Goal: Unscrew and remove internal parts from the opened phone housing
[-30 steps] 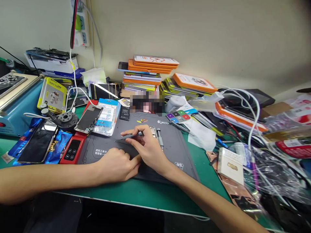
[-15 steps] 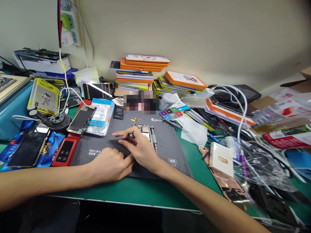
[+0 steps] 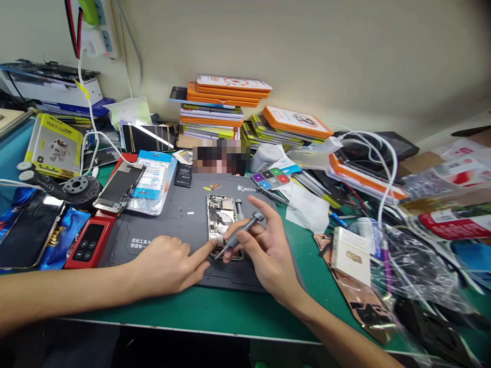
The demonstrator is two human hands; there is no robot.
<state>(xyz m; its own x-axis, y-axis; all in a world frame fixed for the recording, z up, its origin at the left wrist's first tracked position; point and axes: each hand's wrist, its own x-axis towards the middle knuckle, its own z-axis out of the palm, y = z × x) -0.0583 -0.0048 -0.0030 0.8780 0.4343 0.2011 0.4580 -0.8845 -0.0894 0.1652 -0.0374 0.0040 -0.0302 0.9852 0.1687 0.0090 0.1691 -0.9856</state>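
An opened phone (image 3: 221, 209) lies on the dark grey mat (image 3: 192, 197), its inner parts exposed. My left hand (image 3: 164, 263) comes in from the left, index finger stretched out to the phone's lower left edge, thumb apart, other fingers curled; it holds nothing. My right hand (image 3: 270, 250) grips a grey precision screwdriver (image 3: 241, 232) between thumb and fingers, index finger raised. The tip slants down to the lower end of the phone; whether it touches a screw is too small to tell. A second screwdriver stands partly hidden behind my right hand, right of the phone.
Left of the mat are a loose phone screen (image 3: 120, 186), a red device (image 3: 91, 240) and a dark phone (image 3: 32, 230). A black battery (image 3: 183, 175) lies at the mat's back. Orange boxes (image 3: 224, 94) are stacked by the wall. Cables and plastic bags (image 3: 414, 255) crowd the right.
My right hand has moved right and toward me, turning the screwdriver's tip down to the phone's lower end. My left index finger now reaches the phone's edge. The camera view has shifted slightly.
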